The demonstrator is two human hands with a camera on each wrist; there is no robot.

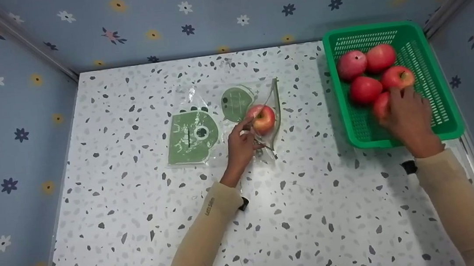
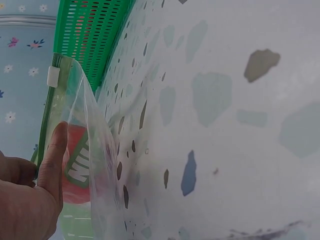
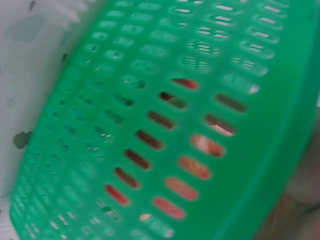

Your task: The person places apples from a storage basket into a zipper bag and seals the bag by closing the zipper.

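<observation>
A clear zip bag (image 1: 193, 135) with green prints lies flat, one apple (image 1: 264, 120) inside near its green-edged mouth. My left hand (image 1: 241, 148) pinches the bag by its mouth, beside that apple; the left wrist view shows the hand (image 2: 27, 205) at the green zip strip with a white slider (image 2: 53, 76). Over at the right, my right hand (image 1: 409, 115) reaches into the green basket (image 1: 352, 136), fingers curled round the front apple (image 1: 381, 107). In the right wrist view the basket wall (image 3: 165, 120) hides most of that hand.
Several other apples (image 1: 365, 90) sit in the basket behind the right hand. The speckled white table (image 1: 141, 231) extends around the bag and in front of it. Blue flowered walls (image 1: 207, 17) stand behind and at both sides.
</observation>
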